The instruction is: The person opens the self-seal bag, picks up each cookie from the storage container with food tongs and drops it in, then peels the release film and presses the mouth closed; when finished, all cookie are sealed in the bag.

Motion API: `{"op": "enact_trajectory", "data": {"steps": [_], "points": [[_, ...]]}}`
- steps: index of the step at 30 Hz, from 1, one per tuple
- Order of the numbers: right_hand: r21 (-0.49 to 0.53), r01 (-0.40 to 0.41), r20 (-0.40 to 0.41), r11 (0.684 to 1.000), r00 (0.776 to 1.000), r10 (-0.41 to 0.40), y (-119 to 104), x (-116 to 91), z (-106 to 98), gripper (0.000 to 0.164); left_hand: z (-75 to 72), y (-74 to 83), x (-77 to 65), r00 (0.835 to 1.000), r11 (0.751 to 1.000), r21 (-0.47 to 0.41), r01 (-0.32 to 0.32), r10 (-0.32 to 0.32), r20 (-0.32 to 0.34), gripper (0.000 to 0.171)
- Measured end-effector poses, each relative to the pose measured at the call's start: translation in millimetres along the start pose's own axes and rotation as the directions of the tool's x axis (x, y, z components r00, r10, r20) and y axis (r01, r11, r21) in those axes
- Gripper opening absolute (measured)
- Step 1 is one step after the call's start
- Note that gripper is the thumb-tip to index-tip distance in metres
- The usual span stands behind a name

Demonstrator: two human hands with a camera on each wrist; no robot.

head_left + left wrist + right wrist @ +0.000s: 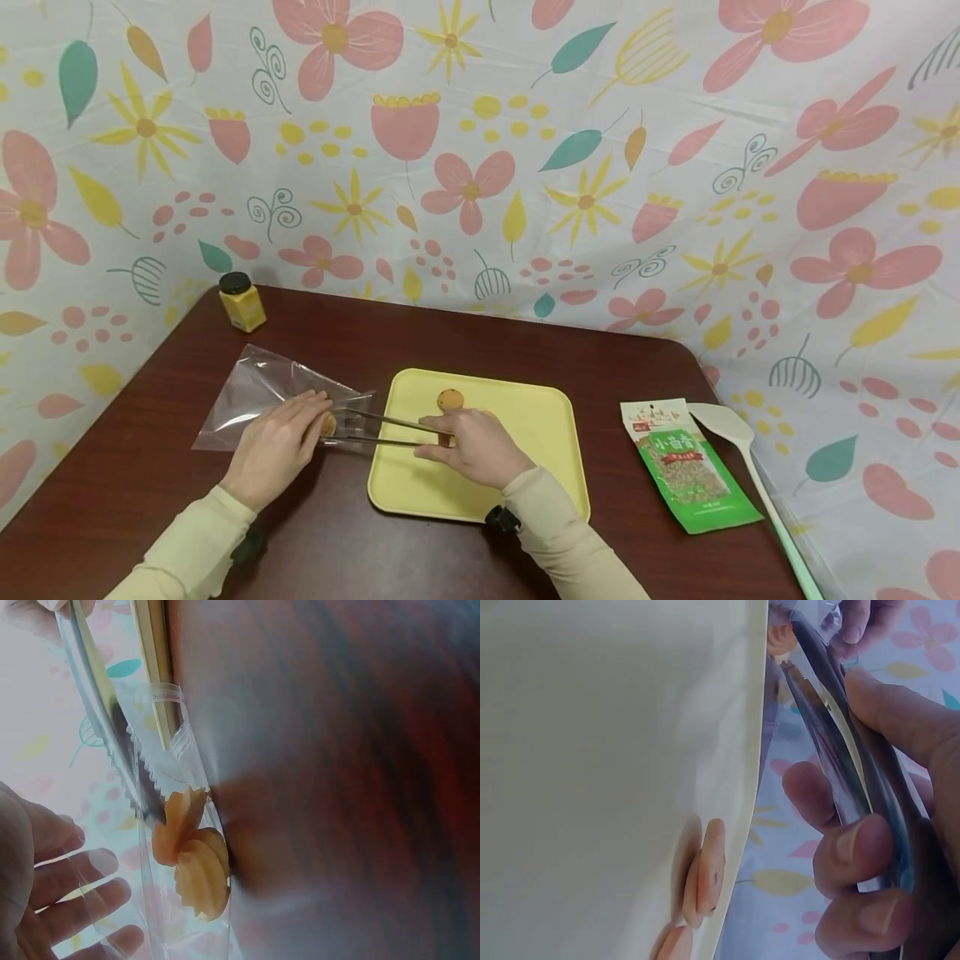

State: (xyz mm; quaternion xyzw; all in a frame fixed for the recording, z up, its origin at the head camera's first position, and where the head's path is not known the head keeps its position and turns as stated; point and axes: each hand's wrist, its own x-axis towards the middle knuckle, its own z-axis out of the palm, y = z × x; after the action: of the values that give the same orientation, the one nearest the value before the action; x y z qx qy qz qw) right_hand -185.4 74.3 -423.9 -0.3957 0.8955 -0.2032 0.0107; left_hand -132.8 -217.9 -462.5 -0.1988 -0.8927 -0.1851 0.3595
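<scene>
- Dark wood table [337, 542] underneath.
- Right hand [480, 450]: I grip metal tongs [96, 697].
- Left hand [273, 446]: fingers straight, beside a clear bag [258, 387] with cookies [202, 874] inside; red print blurred.
- Yellow tray [420, 492], more cookies [450, 400].
- Green packet [690, 467] reading "小茴香".
- Yellow jar [246, 310], label too small.

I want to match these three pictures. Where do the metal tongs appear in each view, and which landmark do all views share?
Head: the tongs lie left of and below centre, from the right hand toward the clear bag.
Left wrist: tongs at upper left, slanting down to the right.
Right wrist: tongs on the right side, tips toward the top.
Shared landmark: the cookie by the tips.
</scene>
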Motion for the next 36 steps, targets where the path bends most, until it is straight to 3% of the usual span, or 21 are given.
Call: {"op": "enact_trajectory", "data": {"steps": [5,7,9,13,22,36], "points": [[0.015,0.005,-0.006,1.0,1.0,-0.005,1.6,-7.5,-4.2,0.043,0.0,-0.2,-0.1,1.0,1.0,-0.006,-0.007,0.007,-0.004,0.04],[0.023,-0.009,-0.001,1.0,1.0,0.009,2.5,-10.4,-6.6,0.043,-0.4,-0.5,0.4,1.0,1.0,-0.006,-0.008,0.008,0.0,0.025],[0.033,-0.029,0.005,0.999,1.0,0.029,3.5,-13.3,-8.9,0.044,-1.0,-1.0,0.7,1.0,1.0,0.004,-0.005,0.005,0.007,0.023],[0.041,-0.06,0.002,0.997,0.998,0.06,6.3,-21.5,-13.4,0.044,-2.6,-1.7,0.7,1.0,1.0,0.015,0.003,-0.003,0.023,0.031],[0.048,-0.122,-0.047,0.991,0.991,0.125,18.3,-44.2,-26.5,0.048,-5.3,-3.3,1.7,0.999,0.999,0.005,0.037,-0.037,0.028,0.028],[0.028,-0.237,-0.158,0.971,0.958,0.238,33.5,-87.6,-42.0,0.049,-1.8,-5.1,4.4,0.997,0.997,-0.026,0.073,-0.073,0.006,0.019]]}}
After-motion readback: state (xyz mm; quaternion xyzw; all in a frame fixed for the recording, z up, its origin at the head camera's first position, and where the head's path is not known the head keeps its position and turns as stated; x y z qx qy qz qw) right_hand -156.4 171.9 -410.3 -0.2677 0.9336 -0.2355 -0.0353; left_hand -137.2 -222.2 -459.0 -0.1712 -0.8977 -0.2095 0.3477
